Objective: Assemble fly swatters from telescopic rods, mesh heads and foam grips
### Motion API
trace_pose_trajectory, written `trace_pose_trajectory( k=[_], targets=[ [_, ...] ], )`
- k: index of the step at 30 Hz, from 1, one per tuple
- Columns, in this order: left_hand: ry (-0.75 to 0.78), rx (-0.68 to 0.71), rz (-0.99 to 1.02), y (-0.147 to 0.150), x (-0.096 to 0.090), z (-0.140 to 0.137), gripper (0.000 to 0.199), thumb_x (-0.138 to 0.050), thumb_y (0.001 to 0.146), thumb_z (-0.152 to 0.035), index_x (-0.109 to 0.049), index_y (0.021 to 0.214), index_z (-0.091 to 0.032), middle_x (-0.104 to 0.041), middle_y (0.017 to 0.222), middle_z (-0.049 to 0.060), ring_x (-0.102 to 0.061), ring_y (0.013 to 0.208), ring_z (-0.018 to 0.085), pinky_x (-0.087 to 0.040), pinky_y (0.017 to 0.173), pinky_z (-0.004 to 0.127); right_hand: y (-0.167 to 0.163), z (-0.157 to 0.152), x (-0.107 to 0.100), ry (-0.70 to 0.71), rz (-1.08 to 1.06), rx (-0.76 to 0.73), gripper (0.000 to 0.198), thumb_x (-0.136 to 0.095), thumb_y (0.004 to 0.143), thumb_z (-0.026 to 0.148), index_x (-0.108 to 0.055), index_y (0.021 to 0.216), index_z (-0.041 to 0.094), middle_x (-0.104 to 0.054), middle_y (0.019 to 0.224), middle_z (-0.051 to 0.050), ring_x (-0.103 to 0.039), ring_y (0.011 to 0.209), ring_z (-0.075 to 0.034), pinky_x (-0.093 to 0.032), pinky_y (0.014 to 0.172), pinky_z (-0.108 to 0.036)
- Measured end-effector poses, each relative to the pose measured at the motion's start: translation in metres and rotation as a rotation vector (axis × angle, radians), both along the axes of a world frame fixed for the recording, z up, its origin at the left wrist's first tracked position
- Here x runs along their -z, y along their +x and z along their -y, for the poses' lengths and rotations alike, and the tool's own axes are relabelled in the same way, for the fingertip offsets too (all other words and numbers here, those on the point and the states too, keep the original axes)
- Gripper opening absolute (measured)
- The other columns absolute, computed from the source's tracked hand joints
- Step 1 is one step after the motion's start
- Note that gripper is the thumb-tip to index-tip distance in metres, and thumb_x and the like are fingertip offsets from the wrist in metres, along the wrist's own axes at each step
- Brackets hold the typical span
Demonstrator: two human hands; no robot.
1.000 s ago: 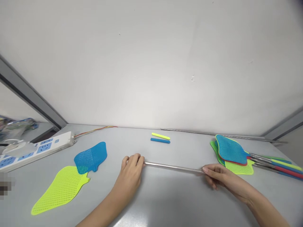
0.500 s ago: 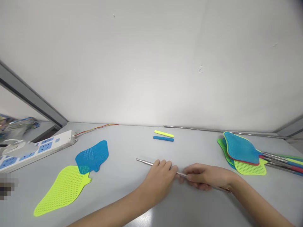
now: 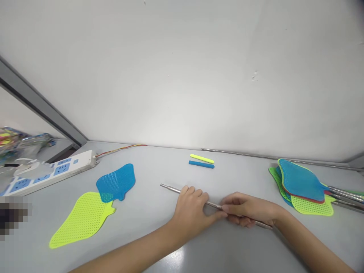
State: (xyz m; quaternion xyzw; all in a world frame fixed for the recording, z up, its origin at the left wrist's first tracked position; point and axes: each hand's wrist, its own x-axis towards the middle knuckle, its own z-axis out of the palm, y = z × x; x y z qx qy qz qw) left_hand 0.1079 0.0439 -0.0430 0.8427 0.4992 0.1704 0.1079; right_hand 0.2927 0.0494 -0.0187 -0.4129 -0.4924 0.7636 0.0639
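A thin metal telescopic rod slants across the grey table, its narrow tip pointing left. My left hand is closed around it near the tip, the thumb reaching toward the other hand. Farther along, my right hand grips the rod between thumb and fingers, and the thick end shows past its wrist. Beyond the hands lie a yellow handle sleeve and a blue handle sleeve. To the left, a blue fly swatter head overlaps a yellow fly swatter head.
A stack of fly swatters with metal rods lies at the right. A power strip with a red-yellow cable stands at the left. Long metal rods run along the white wall. Plastic-wrapped items sit beyond the left frame post.
My left thumb has stretched out along the rod toward my right hand. Both hands keep hold of the rod. The camera view has shifted slightly.
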Motion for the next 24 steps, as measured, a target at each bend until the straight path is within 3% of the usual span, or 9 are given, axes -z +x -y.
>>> trace_pose_trajectory(
  k=[3,10,24],
  targets=[
    [-0.011,-0.052,0.001,-0.0019,-0.0011,-0.0016,0.054,-0.037,0.06,-0.068,-0.044,0.047,-0.017,-0.048,0.049,0.001,-0.042,0.057,0.015,-0.029,0.062,0.033,0.0,0.0002,-0.0002,0.007,0.041,-0.018,0.03,-0.043,0.074,0.044,-0.048,0.074,0.014,-0.038,0.058,0.004,-0.027,0.04,-0.002,-0.017,0.036,-0.016],
    [-0.056,-0.026,-0.078,-0.0037,-0.0005,-0.0013,0.054,-0.033,0.068,-0.063,-0.049,0.045,-0.017,-0.054,0.05,0.002,-0.046,0.053,0.014,-0.027,0.054,0.029,0.0075,-0.0002,-0.002,-0.02,0.126,-0.093,0.035,-0.041,0.074,0.048,-0.05,0.075,0.015,-0.031,0.054,0.005,-0.02,0.041,-0.003,-0.015,0.037,-0.016],
    [-0.079,0.04,-0.183,-0.0067,-0.0007,-0.0016,0.051,-0.029,0.075,-0.057,-0.049,0.048,-0.018,-0.054,0.049,0.0,-0.048,0.049,0.013,-0.021,0.049,0.025,0.0055,0.001,0.0045,0.033,0.175,-0.049,0.035,-0.041,0.073,0.05,-0.048,0.072,0.016,-0.028,0.052,0.005,-0.02,0.041,-0.004,-0.013,0.036,-0.017]
  ],
)
